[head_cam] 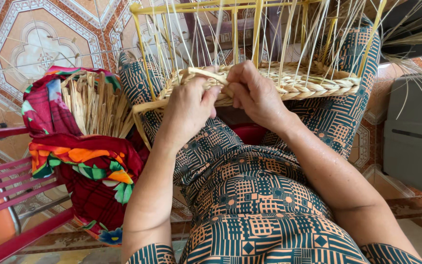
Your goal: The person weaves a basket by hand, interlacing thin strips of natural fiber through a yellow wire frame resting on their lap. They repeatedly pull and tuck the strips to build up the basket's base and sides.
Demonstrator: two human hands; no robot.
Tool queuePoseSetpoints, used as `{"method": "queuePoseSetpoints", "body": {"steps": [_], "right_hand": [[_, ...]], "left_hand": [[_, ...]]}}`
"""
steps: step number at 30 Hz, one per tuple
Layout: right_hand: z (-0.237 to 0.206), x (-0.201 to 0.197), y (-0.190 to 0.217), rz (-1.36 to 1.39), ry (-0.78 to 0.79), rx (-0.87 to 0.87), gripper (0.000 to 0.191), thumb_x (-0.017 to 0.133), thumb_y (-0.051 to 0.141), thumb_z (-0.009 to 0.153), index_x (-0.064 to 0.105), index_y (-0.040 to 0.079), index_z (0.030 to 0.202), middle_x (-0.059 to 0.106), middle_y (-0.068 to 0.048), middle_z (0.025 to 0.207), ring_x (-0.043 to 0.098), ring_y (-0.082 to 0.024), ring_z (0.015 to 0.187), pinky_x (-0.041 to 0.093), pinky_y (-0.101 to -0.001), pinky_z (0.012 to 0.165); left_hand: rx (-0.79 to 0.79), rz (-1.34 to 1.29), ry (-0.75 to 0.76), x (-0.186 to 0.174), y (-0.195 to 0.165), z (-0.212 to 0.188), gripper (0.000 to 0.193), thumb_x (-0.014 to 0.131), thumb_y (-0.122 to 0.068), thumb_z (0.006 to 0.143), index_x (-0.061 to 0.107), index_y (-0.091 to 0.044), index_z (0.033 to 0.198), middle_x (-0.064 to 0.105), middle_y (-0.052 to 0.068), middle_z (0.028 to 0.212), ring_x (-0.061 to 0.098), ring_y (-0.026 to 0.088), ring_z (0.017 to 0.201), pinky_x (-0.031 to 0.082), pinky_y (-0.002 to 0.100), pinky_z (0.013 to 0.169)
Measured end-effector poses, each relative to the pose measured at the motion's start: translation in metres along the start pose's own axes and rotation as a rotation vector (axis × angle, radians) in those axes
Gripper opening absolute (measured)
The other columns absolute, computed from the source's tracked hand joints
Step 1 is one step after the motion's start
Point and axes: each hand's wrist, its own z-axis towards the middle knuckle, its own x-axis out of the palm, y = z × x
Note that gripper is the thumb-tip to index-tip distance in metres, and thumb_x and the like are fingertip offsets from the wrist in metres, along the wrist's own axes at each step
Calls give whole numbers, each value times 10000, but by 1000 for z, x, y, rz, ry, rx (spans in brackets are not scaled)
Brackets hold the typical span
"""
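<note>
Hands meet at the near rim of a half-woven straw basket (289, 83) that rests across the person's knees, in the single head view looking straight down. The left hand (189, 105) is closed around a flat, pale straw strand (206, 74), pinching it between thumb and fingers and folding it over the braided edge; the right hand (255, 90) is curled tight against the same spot, fingertips pressing the braid down, though exactly which strand it grips is hidden under the knuckles. The basket is being built on a yellow wire frame (257, 29), whose thin uprights rise between many loose straw ends fanning upward. To my eye the straw is light, dry and springy, likely to crease or split if bent sharply, so it is best held close to the weave; the frame looks stiff and offers the firmest grip. One basket and one frame are visible, two hands, and loose strands too many to count. At the person's left, a bundle of spare straw (94, 105) lies in one bright floral cloth (89, 166), beside a red slatted chair (10, 186). Patterned floor tiles (40, 44) show beyond, and a grey box-like object (413, 137) sits at the right.
</note>
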Motion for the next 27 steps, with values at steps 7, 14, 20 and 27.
{"method": "queuePoseSetpoints", "body": {"steps": [7, 14, 20, 27], "right_hand": [[10, -2, 5, -25, 36, -27, 75, 604, 13, 1056, 590, 38, 1126, 665, -39, 856, 633, -70, 665, 548, -231, 590], [14, 3, 3, -62, -37, 33, 70, 633, 51, 1034, 591, 25, 1085, 726, -49, 869, 705, -112, 706, 583, -260, 599], [13, 12, 3, -275, -67, -174, 95, 699, 62, 954, 680, 61, 1047, 762, -62, 910, 772, -191, 804, 615, -307, 670], [7, -3, 21, -300, 16, -460, 108, 659, 49, 917, 665, 57, 1024, 713, -144, 1039, 731, -311, 899, 593, -354, 741]], "left_hand": [[444, 129, -545, 5, -8, -15, 219, 768, -230, 985, 637, -54, 970, 689, 69, 873, 709, 184, 785, 599, 340, 666], [320, -400, -247, 10, 2, -25, 237, 633, -298, 1060, 631, -62, 1043, 786, 62, 1050, 809, 164, 953, 671, 279, 801], [572, -143, -398, 36, -7, -52, 258, 671, -235, 1013, 637, -38, 1175, 686, 220, 1317, 729, 257, 1097, 627, 356, 1010], [360, 294, -559, 22, 22, -68, 317, 707, -155, 1025, 595, 4, 1276, 644, 116, 1219, 705, 278, 1082, 616, 371, 941]]}}
